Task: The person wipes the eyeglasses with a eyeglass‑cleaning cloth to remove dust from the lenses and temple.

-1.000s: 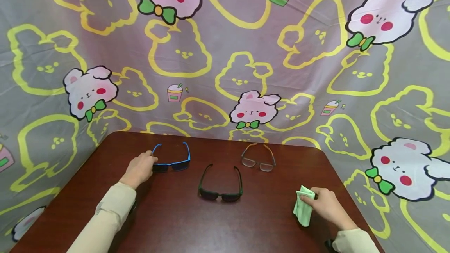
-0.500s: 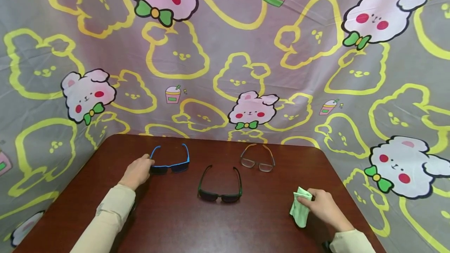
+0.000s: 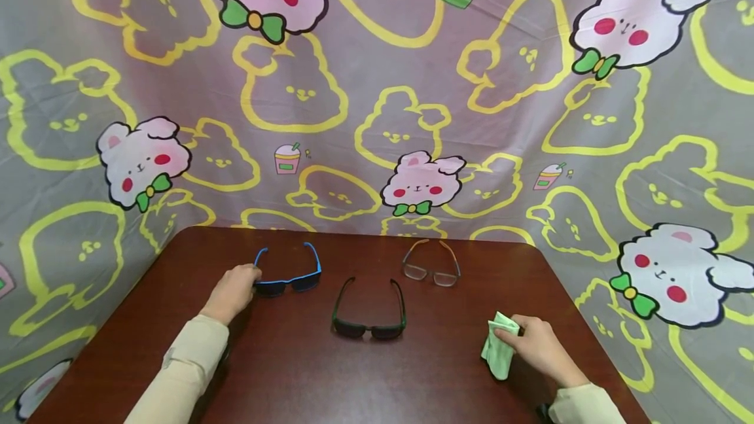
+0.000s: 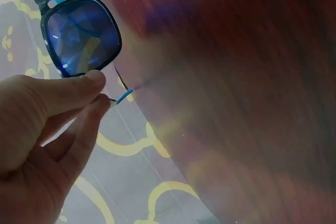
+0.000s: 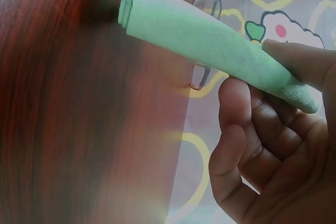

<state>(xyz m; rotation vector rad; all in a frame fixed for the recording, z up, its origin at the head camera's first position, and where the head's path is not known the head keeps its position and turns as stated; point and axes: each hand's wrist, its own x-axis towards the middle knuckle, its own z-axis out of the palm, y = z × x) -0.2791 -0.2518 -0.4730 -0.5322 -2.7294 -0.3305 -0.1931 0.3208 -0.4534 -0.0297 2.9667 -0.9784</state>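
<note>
My left hand pinches blue-framed sunglasses at the front corner of their left side, temples unfolded toward the far edge. In the left wrist view, thumb and fingertips meet right under one dark bluish lens. A light green folded cloth hangs from my right hand, held between thumb and fingers. Seen from the right wrist, the cloth is a flat, layered strip. Between the hands lie dark green-and-black sunglasses, arms spread, lenses toward me.
Clear-lensed eyeglasses with orange-brown temple ends lie farther back, right of centre. Everything is on a dark reddish-brown table. A grey fabric backdrop with cartoon rabbits surrounds its back and sides.
The blue sunglasses have shifted slightly toward me and to the right, still pinched by the left hand. The right hand and cloth have drifted a little left; the head view has also shifted slightly.
</note>
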